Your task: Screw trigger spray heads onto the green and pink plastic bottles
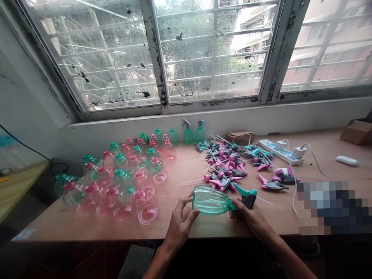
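A clear green spray bottle point(210, 200) lies on its side in the air above the table's front edge, its base to the left. My left hand point(183, 221) is closed around the base end, thumb in front. At the neck, my right hand point(245, 214) grips the collar of a green and dark grey trigger sprayer head point(248, 197), which sits at the bottle's mouth. Whether the collar is fully screwed on I cannot tell. Just behind my hands lies a heap of pink, green and grey spray heads point(225, 164) with thin white tubes.
Several open pink and green bottles point(111, 195) stand in a group at the left. Two green bottles with spray heads point(188, 135) stand by the wall. A white power strip point(281, 152) with cables and a cardboard box point(361, 131) are at the right.
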`<state>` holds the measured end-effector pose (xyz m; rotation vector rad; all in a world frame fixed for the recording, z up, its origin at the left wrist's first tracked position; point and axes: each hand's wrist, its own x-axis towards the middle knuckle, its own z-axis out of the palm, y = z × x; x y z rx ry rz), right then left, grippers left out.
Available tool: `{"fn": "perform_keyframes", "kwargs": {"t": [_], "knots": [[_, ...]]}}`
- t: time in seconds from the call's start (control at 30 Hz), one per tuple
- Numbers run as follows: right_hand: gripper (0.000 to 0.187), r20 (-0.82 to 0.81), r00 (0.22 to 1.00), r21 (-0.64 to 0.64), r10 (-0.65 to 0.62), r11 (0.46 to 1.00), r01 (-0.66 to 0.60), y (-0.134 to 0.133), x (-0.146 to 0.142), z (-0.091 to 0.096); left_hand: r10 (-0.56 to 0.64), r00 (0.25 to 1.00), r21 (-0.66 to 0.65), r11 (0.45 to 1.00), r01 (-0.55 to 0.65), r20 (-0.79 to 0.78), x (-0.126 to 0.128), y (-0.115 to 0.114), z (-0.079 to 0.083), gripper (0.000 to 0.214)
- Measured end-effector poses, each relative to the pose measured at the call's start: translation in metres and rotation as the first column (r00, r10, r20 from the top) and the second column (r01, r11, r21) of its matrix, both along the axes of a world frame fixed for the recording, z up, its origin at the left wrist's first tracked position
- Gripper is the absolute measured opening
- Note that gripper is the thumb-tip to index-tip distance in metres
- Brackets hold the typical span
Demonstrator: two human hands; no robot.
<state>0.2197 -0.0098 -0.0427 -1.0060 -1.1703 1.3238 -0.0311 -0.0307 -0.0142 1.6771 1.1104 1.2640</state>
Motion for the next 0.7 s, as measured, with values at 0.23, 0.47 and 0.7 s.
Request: {"fn": "perform_keyframes", "kwargs": {"t": [0.23,0.47,0.7], "knots": [[0.043,-0.091,0.995,-0.047,-0.037,0.998,0.033,-0.001,-0.002,0.006,-0.007,0.998,0.065,0.998,0.010,-0.055,0.003,0.001,0.001,0.038],[0.050,0.089,0.996,0.010,0.014,1.000,-0.015,-0.005,0.000,0.012,-0.006,1.000,-0.021,1.000,0.006,-0.030,-0.001,-0.002,-0.001,0.032],[0.050,-0.002,0.998,-0.060,-0.062,0.996,0.062,-0.003,-0.001,0.008,-0.022,0.997,0.070,0.997,0.028,-0.080,0.002,0.002,-0.001,0.038]]}}
